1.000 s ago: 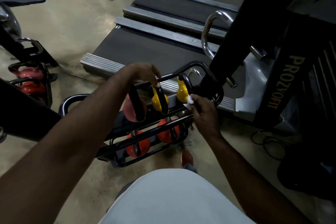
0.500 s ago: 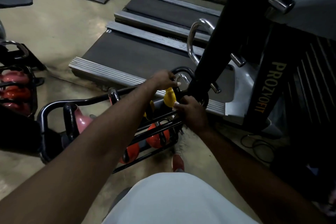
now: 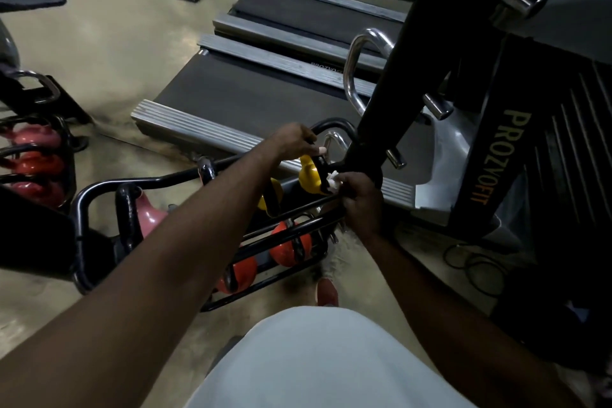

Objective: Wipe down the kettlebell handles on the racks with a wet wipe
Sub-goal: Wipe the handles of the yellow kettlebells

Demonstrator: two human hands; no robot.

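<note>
The right grip (image 3: 359, 199) pinches a white wipe (image 3: 332, 179) against the handle (image 3: 320, 163) of the yellow kettlebell (image 3: 308, 177); the left grip (image 3: 294, 142) holds the handle's top.

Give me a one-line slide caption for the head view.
Right hand presses a wet wipe to the yellow kettlebell handle; left hand holds that handle's top.

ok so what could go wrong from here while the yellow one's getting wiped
1. The right hand pinches the wet wipe in a tight spot between the yellow kettlebell and the black machine upright; knuckles could get scraped or pinched.
2. The left hand grips that kettlebell's handle; once wet it might slip and the bell could rock in the rack.
3. The shoe is on the floor by the rack's end, exposed if a bell drops.
</note>
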